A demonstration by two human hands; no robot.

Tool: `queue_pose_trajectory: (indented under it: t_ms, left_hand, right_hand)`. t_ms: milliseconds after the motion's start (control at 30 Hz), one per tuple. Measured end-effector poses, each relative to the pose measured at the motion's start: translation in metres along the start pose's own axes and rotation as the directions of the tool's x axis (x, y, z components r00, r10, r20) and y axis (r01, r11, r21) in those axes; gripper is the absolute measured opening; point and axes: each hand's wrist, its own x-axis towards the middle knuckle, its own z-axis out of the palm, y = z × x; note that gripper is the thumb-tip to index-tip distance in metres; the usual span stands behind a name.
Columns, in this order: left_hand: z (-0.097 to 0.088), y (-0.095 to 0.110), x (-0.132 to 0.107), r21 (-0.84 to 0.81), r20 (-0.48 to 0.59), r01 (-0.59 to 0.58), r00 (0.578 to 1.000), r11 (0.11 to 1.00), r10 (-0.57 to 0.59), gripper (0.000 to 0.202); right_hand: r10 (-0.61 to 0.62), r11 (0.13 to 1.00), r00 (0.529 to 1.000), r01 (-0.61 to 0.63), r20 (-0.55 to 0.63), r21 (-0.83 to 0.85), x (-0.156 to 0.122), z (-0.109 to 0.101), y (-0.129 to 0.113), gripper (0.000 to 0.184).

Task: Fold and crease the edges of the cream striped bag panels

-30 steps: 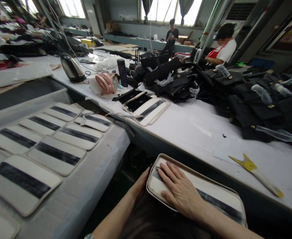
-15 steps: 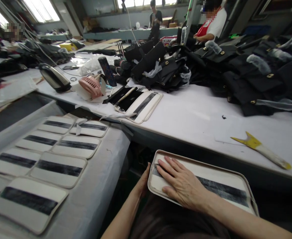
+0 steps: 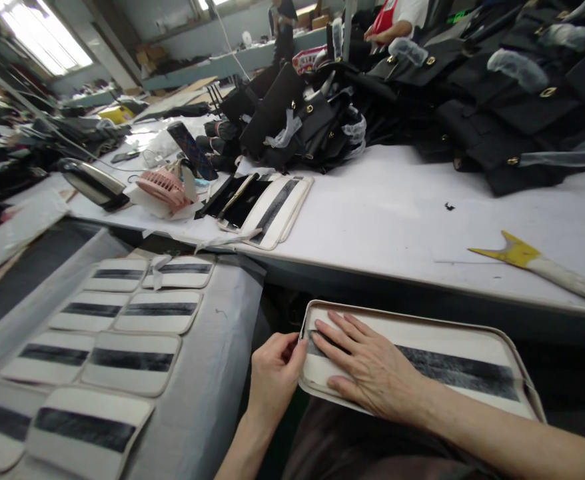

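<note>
A cream, round-cornered panel with a raised rim and a dark stripe rests over my lap, close to the table's front edge. My right hand lies flat on its inner face near the left end, fingers spread. At the short left edge, my left hand pinches the rim between thumb and bent fingers. Whether anything small is between those fingertips is hidden. Part of the stripe runs under my right hand and forearm.
Similar striped panels lie in rows on a covered surface at left. On the white table are more panels, a pink fan, a kettle, a yellow-ended tool and piled black bags. People stand behind.
My left hand has come up from below the panel's left edge and now pinches the rim. My right hand stays flat on the panel. The camera view has shifted and tilted.
</note>
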Motion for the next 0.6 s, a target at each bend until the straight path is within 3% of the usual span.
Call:
queue_pose_trajectory:
  t_ms: [167, 433, 600]
  left_hand:
    - [0.005, 0.008, 0.005, 0.113, -0.010, -0.127, 0.992, 0.985, 0.129, 0.027]
    - [0.007, 0.009, 0.016, 0.175, -0.001, -0.133, 0.991, 0.975, 0.136, 0.031]
    - [0.004, 0.008, 0.013, 0.106, 0.025, -0.064, 0.998, 0.992, 0.061, 0.024]
  right_hand:
    - [-0.009, 1.000, 1.000, 0.009, 0.003, 0.019, 0.001, 0.000, 0.003, 0.065]
    - [-0.006, 0.997, 1.000, 0.006, 0.003, 0.071, 0.002, 0.000, 0.008, 0.067]
    - [0.025, 0.996, 1.000, -0.023, -0.017, 0.083, -0.001, 0.004, 0.008, 0.067]
